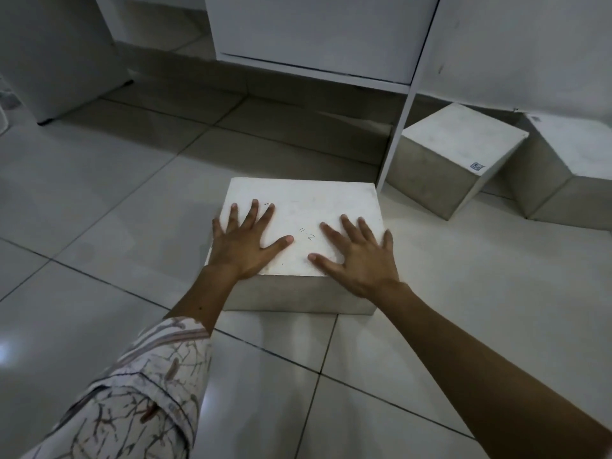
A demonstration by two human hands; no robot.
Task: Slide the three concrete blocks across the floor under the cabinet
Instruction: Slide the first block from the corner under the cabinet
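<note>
Three concrete blocks on the tiled floor (99, 200). Near block (304, 207): pale, chalky flat top, greyer matte sides, square edges, "11-2" handwritten on top. It sits in the open, just in front of the white cabinet (318, 31) — its far right corner close to the cabinet's thin white upright (402, 127), not under the cabinet body.

Left hand (246, 241) and right hand (359, 255) both lie flat on the block's top, fingers straight and spread, palms down; neither curls round anything. Right little finger reaches the right edge.

Second block (460, 150) — a cube, smooth grey, small sticker near one corner — stands right of the upright, turned corner-on. Third block (573, 167) just beside it, at far right, partly cut off.

Floor tiles glossy, pale, dark grout lines. Left sleeve (139, 389) patterned cloth.
</note>
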